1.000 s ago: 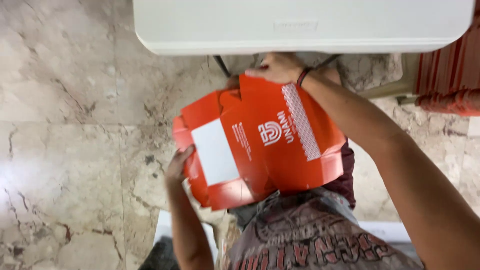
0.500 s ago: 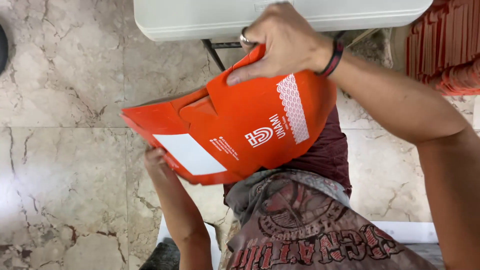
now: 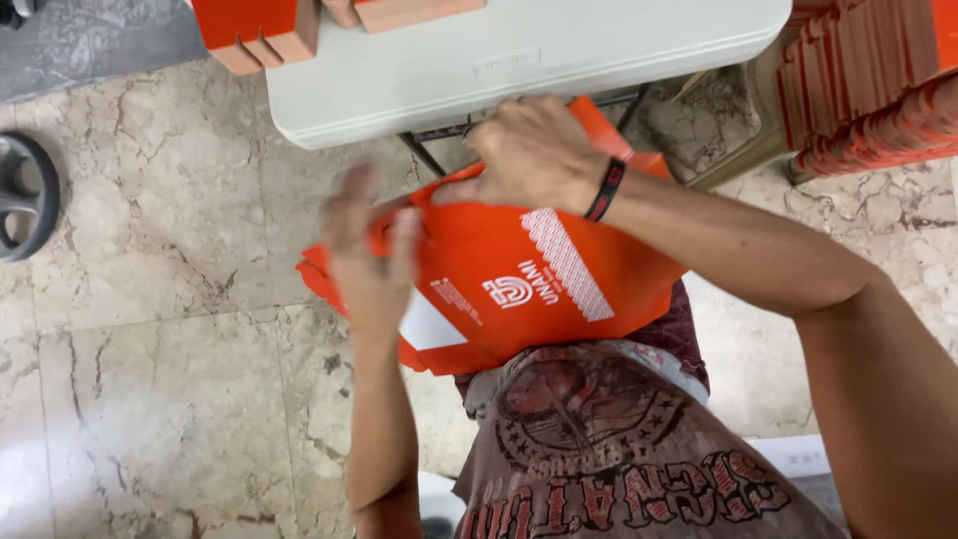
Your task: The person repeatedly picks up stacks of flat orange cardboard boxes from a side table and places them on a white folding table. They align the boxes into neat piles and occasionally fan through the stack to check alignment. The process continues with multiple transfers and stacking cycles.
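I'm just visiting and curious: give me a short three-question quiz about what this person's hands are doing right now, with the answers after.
1. True or false: both hands grip the orange cardboard box blank.
2. Which hand wears the dark wristband? A) left B) right C) neither
3. Fill in: the blank is held over the person's lap, just below the edge of the white ____.

Key:
1. True. The left hand pinches its left end, and the right hand holds its top edge.
2. B.
3. Table. Finished orange boxes sit on it, and a stack of flat orange blanks stands to the right.
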